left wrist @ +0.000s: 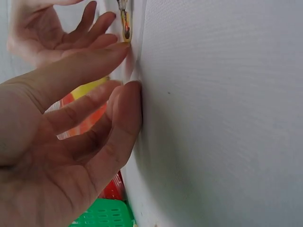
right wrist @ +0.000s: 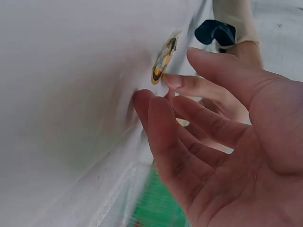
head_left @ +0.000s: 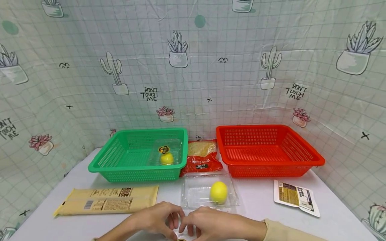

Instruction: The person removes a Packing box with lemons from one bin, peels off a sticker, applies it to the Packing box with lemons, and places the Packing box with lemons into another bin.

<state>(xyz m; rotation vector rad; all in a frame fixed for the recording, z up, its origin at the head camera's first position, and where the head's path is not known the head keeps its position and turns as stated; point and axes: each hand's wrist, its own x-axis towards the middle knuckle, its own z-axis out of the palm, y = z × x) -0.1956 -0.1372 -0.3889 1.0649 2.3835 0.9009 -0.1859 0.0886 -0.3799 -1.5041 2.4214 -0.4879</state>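
Observation:
Near the front table edge, my left hand point(head_left: 155, 217) and right hand point(head_left: 211, 222) face each other with bent, loose fingers. Between them lies a clear plastic lid, hard to make out, bearing a yellow-and-black sticker point(right wrist: 163, 61). My left thumb point(left wrist: 111, 54) is at the sticker's edge; a gap shows between it and the other fingers, whose tips meet the white surface. The right fingertips touch down beside the lid, thumb held away. Just beyond the hands sits a clear plastic tray point(head_left: 196, 192) containing a yellow lemon point(head_left: 218, 192).
Behind stand a green basket point(head_left: 138, 170) with a clear box and lemon inside, and a red basket point(head_left: 271, 164). Between them lies a red food packet point(head_left: 202, 164). A long beige noodle pack point(head_left: 108, 201) is at left, a small flat pouch point(head_left: 297, 197) at right.

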